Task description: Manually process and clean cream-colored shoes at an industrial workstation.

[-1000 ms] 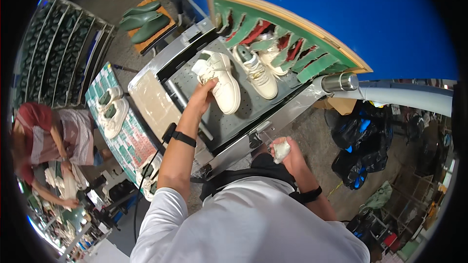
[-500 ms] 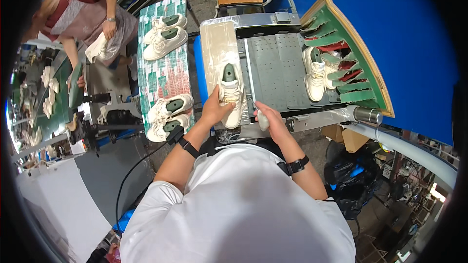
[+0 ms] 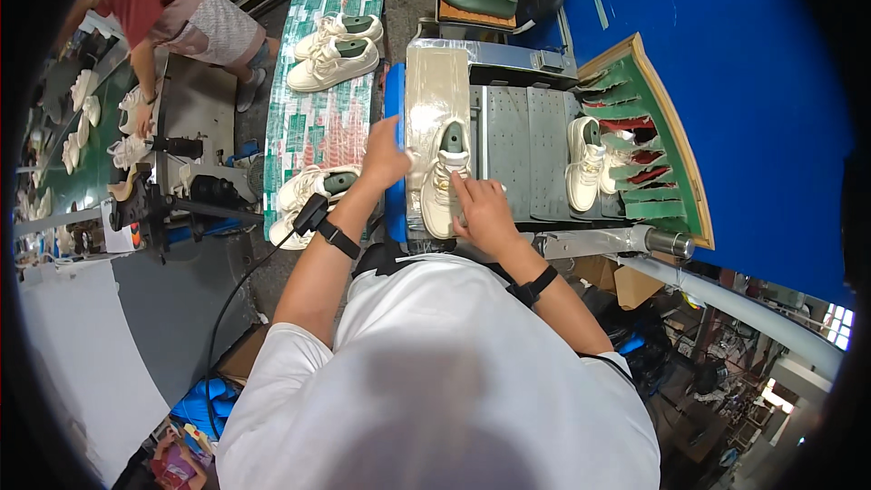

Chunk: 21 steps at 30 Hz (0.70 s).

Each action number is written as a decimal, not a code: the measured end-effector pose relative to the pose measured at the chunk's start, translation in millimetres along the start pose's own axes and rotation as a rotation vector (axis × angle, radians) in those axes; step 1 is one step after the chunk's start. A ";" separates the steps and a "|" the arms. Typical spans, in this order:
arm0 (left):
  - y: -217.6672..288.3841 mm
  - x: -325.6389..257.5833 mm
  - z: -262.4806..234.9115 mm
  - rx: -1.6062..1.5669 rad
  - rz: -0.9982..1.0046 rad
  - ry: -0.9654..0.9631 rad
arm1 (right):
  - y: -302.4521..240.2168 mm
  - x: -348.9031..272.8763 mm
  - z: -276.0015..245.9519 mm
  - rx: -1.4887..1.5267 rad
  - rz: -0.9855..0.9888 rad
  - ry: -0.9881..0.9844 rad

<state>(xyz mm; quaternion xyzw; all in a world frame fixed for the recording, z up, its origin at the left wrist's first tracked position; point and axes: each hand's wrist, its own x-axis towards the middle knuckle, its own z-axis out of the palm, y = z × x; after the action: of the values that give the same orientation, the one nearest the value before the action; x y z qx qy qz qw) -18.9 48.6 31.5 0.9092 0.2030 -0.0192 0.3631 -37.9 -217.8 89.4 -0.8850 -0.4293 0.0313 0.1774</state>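
A cream lace-up sneaker [image 3: 436, 206] with a green last [image 3: 452, 138] in its opening stands on a beige board [image 3: 435, 82], toe toward me. My right hand [image 3: 488, 216] is closed on the sneaker's right side, fingertips at the laces and thumb low near the toe. Whether a tool is under that palm is hidden. My left hand [image 3: 386, 159] is over the board's blue edge [image 3: 396, 95], left of the sneaker and apart from it. Its fingers are pinched together, with a small whitish bit at their tips that I cannot make out.
Right of the board runs a grey slatted conveyor [image 3: 531, 145], carrying cream sneakers [image 3: 583, 168] by a green strip curtain [image 3: 658, 204]. More sneakers [image 3: 334, 63] stand on a taped table [image 3: 345, 132] at left. Green lasts [image 3: 476, 0] lie behind. A co-worker [image 3: 172, 4] bends at far left.
My left hand has let go of the sneaker and moved left. My right hand, which held a thin rod and a whitish piece, has moved onto the sneaker. The co-worker has bent lower.
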 end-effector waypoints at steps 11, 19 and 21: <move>30.1 28.4 31.3 -0.293 0.387 -0.334 | -25.8 33.7 -24.4 1.537 0.733 -0.274; 26.8 16.1 33.1 -0.360 0.354 -0.376 | -4.0 -13.6 -23.9 0.608 0.405 -0.130; 27.1 5.3 39.3 -0.479 0.356 -0.318 | 2.6 -11.2 -12.9 0.350 0.304 -0.016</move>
<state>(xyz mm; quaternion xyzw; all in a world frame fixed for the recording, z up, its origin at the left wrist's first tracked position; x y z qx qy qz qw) 0.7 6.5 19.3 0.8048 -0.0194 -0.0486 0.5912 -40.2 -231.6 99.5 -0.8951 -0.2804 0.1384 0.3179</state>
